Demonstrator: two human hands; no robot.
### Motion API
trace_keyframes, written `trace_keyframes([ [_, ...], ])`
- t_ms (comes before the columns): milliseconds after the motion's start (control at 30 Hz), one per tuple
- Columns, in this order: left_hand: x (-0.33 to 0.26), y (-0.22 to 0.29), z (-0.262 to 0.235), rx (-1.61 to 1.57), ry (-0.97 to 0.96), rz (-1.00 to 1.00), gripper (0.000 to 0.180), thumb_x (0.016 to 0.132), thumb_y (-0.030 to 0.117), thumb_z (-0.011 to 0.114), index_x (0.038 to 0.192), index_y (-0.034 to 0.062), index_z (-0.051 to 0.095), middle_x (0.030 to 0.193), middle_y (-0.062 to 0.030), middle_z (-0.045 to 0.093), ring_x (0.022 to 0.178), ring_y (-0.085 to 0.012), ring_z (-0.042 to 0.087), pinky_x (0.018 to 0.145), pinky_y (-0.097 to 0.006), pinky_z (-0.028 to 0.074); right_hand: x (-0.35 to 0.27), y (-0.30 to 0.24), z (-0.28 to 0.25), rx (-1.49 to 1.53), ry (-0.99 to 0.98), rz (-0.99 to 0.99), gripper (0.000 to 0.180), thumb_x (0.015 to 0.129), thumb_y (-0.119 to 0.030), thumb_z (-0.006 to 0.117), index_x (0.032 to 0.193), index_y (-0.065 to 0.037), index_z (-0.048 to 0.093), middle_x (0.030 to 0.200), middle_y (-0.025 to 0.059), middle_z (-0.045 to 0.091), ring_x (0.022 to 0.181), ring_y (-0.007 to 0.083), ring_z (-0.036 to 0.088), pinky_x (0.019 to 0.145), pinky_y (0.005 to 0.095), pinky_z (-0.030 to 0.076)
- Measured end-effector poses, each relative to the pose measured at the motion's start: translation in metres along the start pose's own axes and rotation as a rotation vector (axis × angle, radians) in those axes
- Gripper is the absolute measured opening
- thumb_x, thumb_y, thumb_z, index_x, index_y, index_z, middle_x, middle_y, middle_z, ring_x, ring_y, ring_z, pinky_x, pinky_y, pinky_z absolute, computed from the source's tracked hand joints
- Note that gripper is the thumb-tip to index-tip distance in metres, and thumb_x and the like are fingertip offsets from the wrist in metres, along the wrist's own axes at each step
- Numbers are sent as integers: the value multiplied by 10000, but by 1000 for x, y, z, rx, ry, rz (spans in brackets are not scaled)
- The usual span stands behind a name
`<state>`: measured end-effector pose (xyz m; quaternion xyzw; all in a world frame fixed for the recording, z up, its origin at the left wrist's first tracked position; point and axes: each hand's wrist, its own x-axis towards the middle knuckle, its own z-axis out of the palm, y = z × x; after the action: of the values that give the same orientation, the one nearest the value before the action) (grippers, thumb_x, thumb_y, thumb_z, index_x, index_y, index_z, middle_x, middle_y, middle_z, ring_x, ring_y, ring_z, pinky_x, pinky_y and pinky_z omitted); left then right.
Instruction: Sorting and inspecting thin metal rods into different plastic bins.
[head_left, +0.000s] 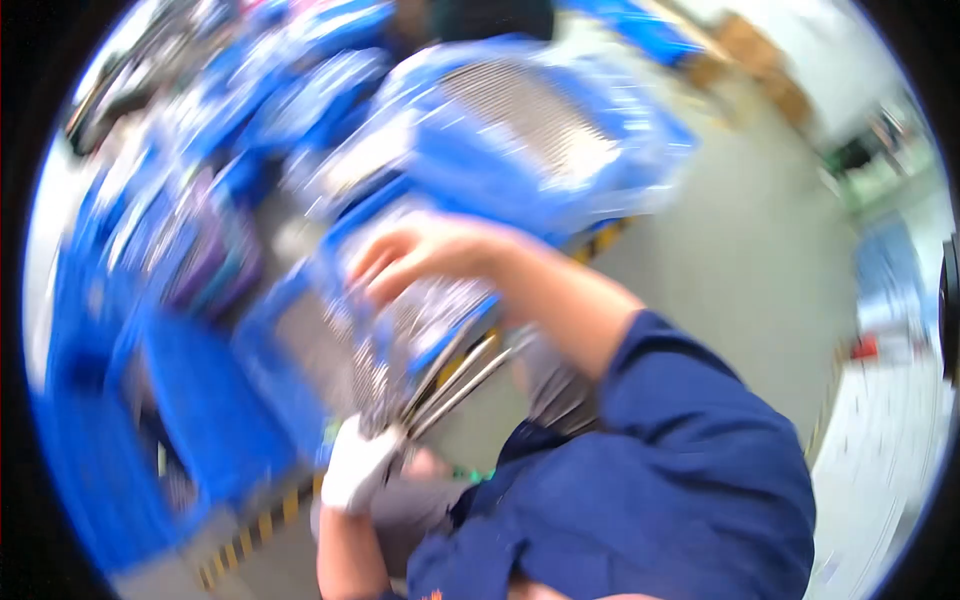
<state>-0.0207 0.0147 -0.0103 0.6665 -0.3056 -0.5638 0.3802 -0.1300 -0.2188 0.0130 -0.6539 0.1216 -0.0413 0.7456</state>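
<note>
The picture is heavily motion-blurred. My left hand (358, 468), in a white glove, is closed around the lower ends of a bundle of thin metal rods (455, 378) that fan up and to the right. My right hand (418, 256) is bare and reaches out of a dark blue sleeve (690, 440). Its fingers curl over shiny metal parts (420, 320) lying in a blue crate (300, 350). The blur hides whether the right hand grips anything.
Several blue crates (200, 230) with metal parts are stacked at the left and top, one holding a ribbed grey piece (540, 120). Yellow-black floor tape (270, 515) runs beside them. Grey floor (760, 250) lies to the right, with brown boxes (760, 60) farther back.
</note>
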Motion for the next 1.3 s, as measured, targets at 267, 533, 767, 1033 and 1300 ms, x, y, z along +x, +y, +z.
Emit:
trace_keyframes([
  [267,2,-23,1,-170,-113,82,302,769,208,589,969,-10,528,598,-20,493,423,-83,414,385,-206,313,-4,13,-5,-121,-50,-50,355,690,-208,706,975,-33,583,830,46,601,772,109,547,696,254,424],
  [533,-4,-11,1,-139,-43,16,132,753,113,529,736,-4,587,494,-9,476,398,-69,412,377,-209,318,3,13,-12,28,12,-153,356,688,-189,709,967,-8,583,825,74,614,755,127,575,701,247,453],
  [767,7,0,5,12,-159,-66,297,736,156,579,994,9,573,659,23,518,565,-55,449,507,-215,387,-15,-2,-6,-73,38,-82,369,694,-159,661,1018,-10,567,912,115,608,869,173,569,805,294,437],
  [1033,-6,-9,-1,-99,-253,-52,240,760,242,603,850,20,592,673,-13,582,552,-62,494,504,-215,406,-7,-2,2,-89,-59,-77,306,642,1,706,920,-25,580,908,79,601,890,177,584,804,294,460],
  [1300,0,-16,0,-99,-283,-32,283,765,305,614,838,32,599,650,7,554,535,-55,448,468,-204,360,-11,2,-4,-38,-91,-99,313,646,-9,705,936,-18,587,905,76,599,907,177,579,819,289,450],
])
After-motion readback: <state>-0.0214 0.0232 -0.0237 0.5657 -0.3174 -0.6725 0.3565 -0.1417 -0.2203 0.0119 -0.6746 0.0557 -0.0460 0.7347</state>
